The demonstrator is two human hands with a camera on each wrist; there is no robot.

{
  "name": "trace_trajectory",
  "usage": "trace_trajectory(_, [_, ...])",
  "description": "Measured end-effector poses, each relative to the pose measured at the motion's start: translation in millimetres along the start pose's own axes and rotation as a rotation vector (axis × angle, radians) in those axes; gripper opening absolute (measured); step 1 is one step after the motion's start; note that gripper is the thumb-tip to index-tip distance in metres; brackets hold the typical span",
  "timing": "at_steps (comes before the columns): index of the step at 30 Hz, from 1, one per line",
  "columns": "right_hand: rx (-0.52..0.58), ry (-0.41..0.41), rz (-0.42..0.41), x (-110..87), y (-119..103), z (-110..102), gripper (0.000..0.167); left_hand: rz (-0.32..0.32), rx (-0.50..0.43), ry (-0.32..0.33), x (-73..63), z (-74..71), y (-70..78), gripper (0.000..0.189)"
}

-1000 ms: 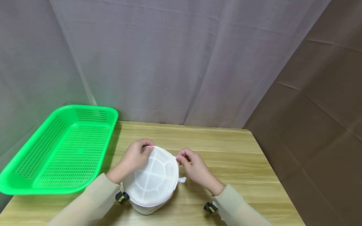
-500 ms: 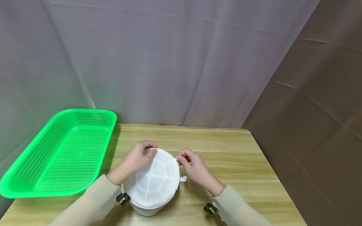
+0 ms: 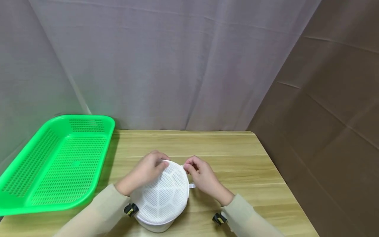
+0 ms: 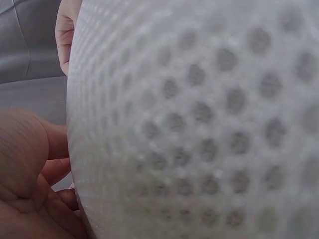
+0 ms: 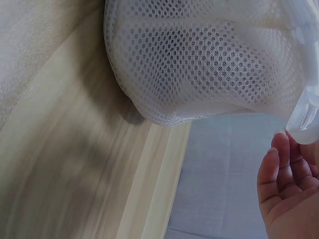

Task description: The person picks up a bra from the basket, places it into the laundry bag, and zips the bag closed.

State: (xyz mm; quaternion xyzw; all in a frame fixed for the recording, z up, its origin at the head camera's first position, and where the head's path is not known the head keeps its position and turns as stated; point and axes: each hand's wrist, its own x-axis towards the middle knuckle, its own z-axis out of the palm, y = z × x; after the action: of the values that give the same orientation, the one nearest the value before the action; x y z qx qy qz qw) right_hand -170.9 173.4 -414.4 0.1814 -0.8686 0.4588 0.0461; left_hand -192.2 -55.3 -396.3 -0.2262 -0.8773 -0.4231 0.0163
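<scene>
A round white mesh laundry bag (image 3: 163,197) stands on the table in front of me, its panelled top tilted up toward the head camera. My left hand (image 3: 148,172) grips its far rim, thumb on top and fingers behind the edge. At the right of the rim, my right hand (image 3: 202,176) pinches a small white tab between thumb and forefinger; the fingertips hide most of the tab. A white ribbon loop (image 3: 192,186) sticks out just below that spot. Close-up mesh (image 4: 199,114) fills most of the left wrist view. The bag's side (image 5: 199,64) bulges in the right wrist view.
To the left is a large green plastic basket (image 3: 86,117) with perforated walls and floor. The wooden table (image 3: 231,148) meets a grey curtain (image 3: 142,82) behind and a brown cloth (image 3: 325,115) on the right.
My left hand has slid a little to the right and nearer, with the bag's top shifting the same way. The right hand stays almost in place. The whole head view has also turned slightly right.
</scene>
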Motion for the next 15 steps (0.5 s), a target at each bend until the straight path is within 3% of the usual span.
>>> trace_trajectory(7, [-0.014,-0.011,-0.004,0.6,1.1,-1.0,0.009,0.001,0.006,0.019,3.1,1.8,-4.0,0.007])
trace_trajectory(15, [-0.038,-0.001,-0.005,4.7,2.1,-1.0,0.01,-0.038,-0.009,0.069,6.2,0.4,-11.3,0.007])
